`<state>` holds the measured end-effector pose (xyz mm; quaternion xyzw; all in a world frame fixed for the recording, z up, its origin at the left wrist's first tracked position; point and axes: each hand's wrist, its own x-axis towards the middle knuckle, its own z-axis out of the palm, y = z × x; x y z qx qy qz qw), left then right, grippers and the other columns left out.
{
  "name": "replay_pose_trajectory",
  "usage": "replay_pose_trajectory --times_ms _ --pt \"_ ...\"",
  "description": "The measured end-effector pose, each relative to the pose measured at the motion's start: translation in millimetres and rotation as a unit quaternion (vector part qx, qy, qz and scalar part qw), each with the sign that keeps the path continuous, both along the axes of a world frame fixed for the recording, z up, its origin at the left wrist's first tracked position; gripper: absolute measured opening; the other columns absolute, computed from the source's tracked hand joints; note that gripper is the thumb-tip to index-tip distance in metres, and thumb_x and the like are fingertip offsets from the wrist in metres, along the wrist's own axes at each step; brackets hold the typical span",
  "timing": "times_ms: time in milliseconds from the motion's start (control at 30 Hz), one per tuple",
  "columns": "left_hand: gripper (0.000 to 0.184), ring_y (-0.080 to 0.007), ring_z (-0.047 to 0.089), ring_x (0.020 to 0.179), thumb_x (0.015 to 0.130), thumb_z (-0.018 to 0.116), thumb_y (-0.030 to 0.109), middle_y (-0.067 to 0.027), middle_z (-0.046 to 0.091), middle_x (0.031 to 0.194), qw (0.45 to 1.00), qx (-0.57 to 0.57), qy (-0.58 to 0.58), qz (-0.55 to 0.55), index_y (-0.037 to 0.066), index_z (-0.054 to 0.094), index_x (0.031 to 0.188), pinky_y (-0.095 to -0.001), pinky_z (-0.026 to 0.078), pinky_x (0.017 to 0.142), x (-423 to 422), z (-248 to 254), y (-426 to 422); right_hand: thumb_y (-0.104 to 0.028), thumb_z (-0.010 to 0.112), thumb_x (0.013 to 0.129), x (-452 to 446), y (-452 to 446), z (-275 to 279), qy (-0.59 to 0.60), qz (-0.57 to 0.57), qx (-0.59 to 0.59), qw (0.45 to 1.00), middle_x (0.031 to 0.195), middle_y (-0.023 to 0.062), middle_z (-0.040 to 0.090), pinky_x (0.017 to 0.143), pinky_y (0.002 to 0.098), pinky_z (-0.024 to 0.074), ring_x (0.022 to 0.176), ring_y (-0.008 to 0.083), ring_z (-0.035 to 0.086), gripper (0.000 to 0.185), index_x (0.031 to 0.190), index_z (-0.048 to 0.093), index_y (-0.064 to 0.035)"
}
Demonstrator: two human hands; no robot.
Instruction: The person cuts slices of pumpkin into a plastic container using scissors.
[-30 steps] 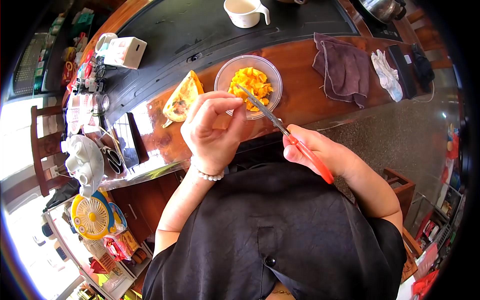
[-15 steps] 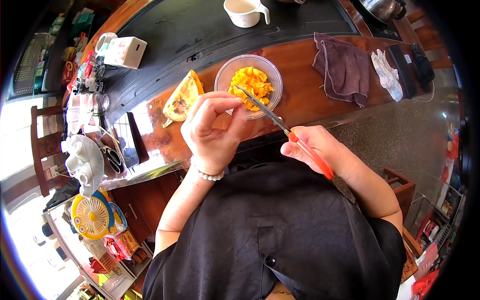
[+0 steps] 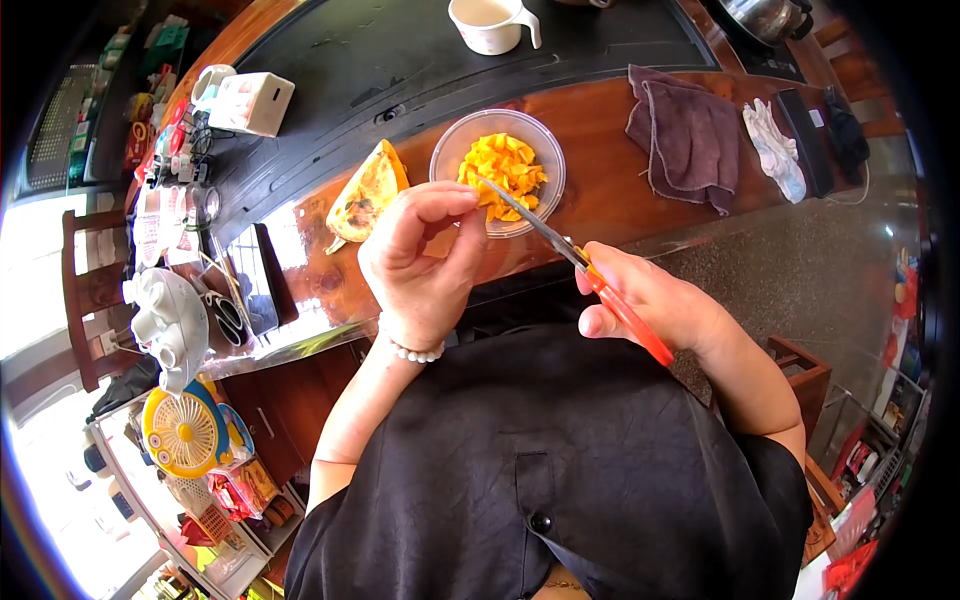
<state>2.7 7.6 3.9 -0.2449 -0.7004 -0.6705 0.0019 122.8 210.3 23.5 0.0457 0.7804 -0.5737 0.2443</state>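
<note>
My right hand (image 3: 655, 300) is closed round the orange handles of a pair of scissors (image 3: 570, 248). Their metal blades point up and left, with the tips beside my left fingertips. My left hand (image 3: 420, 255), with a white bead bracelet (image 3: 414, 354) at its wrist, is pinched, thumb and forefinger together; whatever lies between them is too small to make out. Just beyond both hands stands a clear round plastic bowl (image 3: 447, 135) with cut orange pieces (image 3: 508, 165) inside. Left of it on the wood lies a yellow-orange wedge (image 3: 367, 195) with a mottled surface, which looks like pumpkin.
A white measuring cup (image 3: 487, 37) stands on the dark tabletop inset at the back. To the right lie a folded brown towel (image 3: 685, 135) and a white cloth (image 3: 773, 150). A phone-like dark slab (image 3: 262, 280) and a white box (image 3: 255, 103) are on the left.
My right hand and the scissors have shifted slightly right, away from my left hand. My left hand has moved a little to the left, still pinched.
</note>
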Motion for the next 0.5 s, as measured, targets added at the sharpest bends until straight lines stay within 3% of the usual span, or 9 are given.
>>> replay_pose_trajectory --times_ms 233,500 --pt "0.016 -0.0120 0.067 0.089 0.078 0.069 -0.010 -0.0087 0.068 0.097 0.999 -0.043 0.027 -0.011 -0.001 0.066 0.091 -0.0253 0.057 0.080 -1.8 2.8 -1.0 -0.067 0.067 0.079 -1.7 -2.8 -1.2 0.000 -0.007 0.044 0.999 0.074 0.0149 0.059 0.068 0.0378 0.0471 0.071 0.0256 0.059 0.068 0.084 0.053 -0.0001" --pt "0.016 -0.0114 0.066 0.091 0.080 0.067 -0.010 -0.0074 0.067 0.099 0.999 -0.029 -0.038 -0.016 -0.001 0.065 0.093 -0.0252 0.056 0.082 -2.1 1.0 -2.5 -0.054 0.067 0.086 0.0 -5.1 -6.3 -0.027 -0.048 0.012 0.998 0.072 0.0146 0.064 0.065 0.0370 0.0481 0.069 0.0244 0.063 0.055 0.083 0.061 0.0000"
